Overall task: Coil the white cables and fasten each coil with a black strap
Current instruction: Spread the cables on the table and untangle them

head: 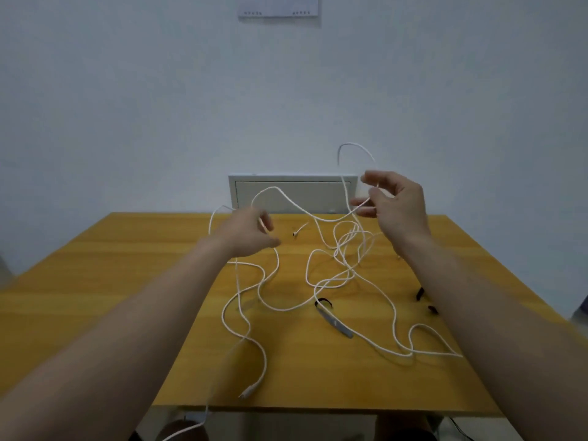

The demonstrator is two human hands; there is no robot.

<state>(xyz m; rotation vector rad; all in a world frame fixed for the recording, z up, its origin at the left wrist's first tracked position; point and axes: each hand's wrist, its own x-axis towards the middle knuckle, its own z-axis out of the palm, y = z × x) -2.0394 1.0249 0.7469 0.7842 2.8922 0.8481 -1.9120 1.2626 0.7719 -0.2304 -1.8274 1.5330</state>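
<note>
Fingers of the right hand (396,208) pinch a white cable (354,144); the left hand (251,235) is too blurred to tell. Tugging could knot it beyond the black strap (323,302).

A yellow counter (127,281) meets a pale wall (127,106). Behind its far edge sits a white panel (292,192), a printed sheet (278,6) above.

a yellow-brown wooden table (127,281) with a flat top holds long thin white cables (348,272). they lie loose and tangled across the middle and right of the top. one cable end with a plug (251,391) rests near the front edge. a small black strap (323,302) lies in the middle, touching a flat grey strip (337,324). two more black straps (420,294) lie near the right side, partly hidden.
</note>
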